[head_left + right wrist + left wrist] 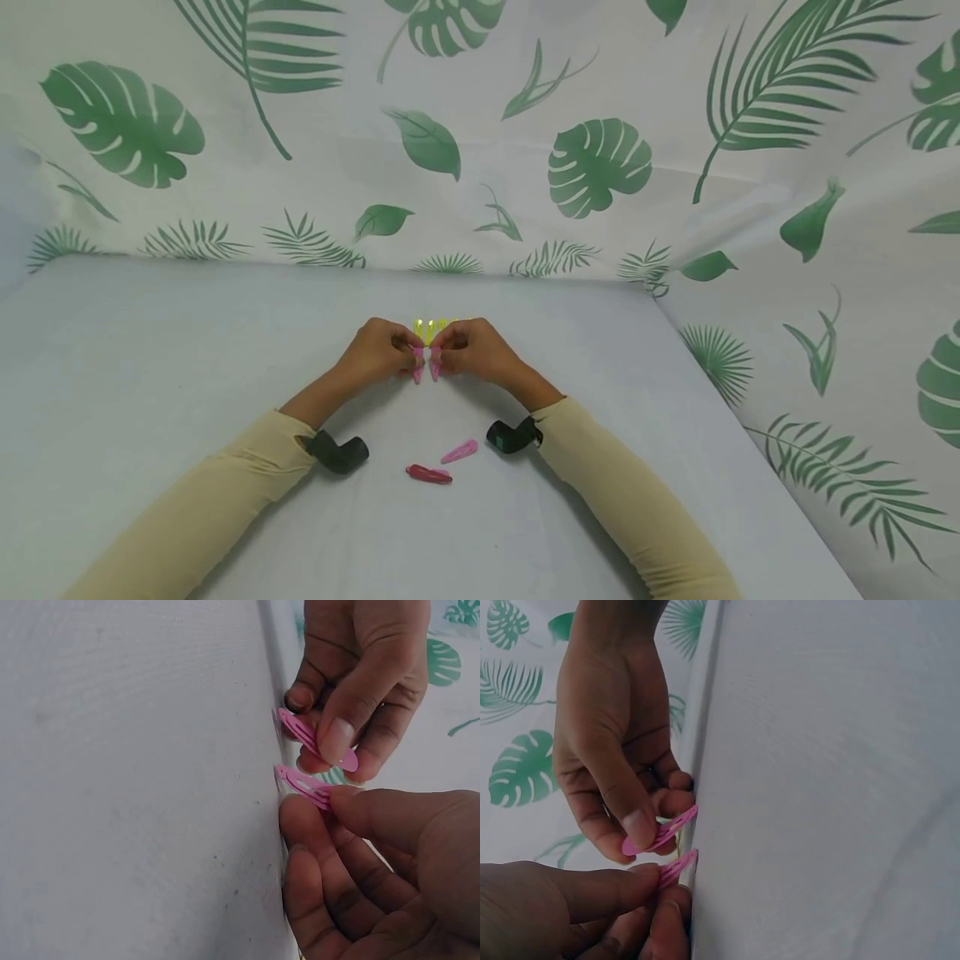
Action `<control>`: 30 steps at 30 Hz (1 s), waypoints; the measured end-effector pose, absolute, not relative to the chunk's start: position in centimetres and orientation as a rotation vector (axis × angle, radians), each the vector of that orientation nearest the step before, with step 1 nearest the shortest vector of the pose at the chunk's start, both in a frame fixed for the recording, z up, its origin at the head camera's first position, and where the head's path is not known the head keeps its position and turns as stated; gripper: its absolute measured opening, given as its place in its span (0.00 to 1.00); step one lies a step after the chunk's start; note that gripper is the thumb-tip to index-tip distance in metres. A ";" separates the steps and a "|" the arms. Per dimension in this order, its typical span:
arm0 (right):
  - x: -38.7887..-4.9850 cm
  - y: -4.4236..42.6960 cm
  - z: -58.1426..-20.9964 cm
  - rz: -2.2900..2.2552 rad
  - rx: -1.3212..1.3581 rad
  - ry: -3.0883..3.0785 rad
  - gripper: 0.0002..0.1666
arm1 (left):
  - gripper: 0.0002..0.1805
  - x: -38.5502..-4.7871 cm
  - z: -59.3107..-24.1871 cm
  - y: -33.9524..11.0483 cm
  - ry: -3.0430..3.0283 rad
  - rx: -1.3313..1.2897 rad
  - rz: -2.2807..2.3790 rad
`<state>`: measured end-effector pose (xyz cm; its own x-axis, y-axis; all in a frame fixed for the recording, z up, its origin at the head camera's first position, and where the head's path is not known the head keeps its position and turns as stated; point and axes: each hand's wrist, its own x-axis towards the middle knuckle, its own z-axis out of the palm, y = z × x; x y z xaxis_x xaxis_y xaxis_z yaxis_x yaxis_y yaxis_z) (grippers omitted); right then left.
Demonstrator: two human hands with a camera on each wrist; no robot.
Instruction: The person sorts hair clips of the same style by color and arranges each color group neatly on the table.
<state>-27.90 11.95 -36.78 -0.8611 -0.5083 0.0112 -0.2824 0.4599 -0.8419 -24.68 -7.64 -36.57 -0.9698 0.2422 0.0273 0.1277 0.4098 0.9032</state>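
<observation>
My left hand (382,352) pinches a pink snap hair clip (417,372) between thumb and fingers. Close beside it, my right hand (477,348) pinches a second pink hair clip (435,372). In the left wrist view, the clip in the left hand (676,870) and the one in the right hand (664,832) lie slantwise, a small gap apart, narrow ends toward the white surface. Just beyond the fingertips, several yellow hair clips (430,327) sit in a row, partly hidden by the hands.
Nearer on the white table (420,550) lie a red hair clip (430,475), with a bit of pink showing behind it, and a loose pink hair clip (460,452). A leaf-patterned cloth (480,167) rises behind the table and along its right side.
</observation>
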 end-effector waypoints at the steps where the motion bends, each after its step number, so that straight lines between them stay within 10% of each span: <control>1: -27.9 11.9 -36.8 -1.343 -0.685 2.473 0.05 | 0.11 -24.8 -36.7 -7.7 2.565 0.338 1.595; 30: -28.3 10.9 -36.7 -0.910 -0.687 2.730 0.05 | 0.20 -25.8 -37.1 -8.0 2.833 0.628 1.196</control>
<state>-28.30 10.87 -36.65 -0.8764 -0.4809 -0.0267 -0.3687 0.7055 -0.6052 -25.79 -8.04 -37.11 -0.9200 0.3623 0.1494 0.3597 0.6295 0.6887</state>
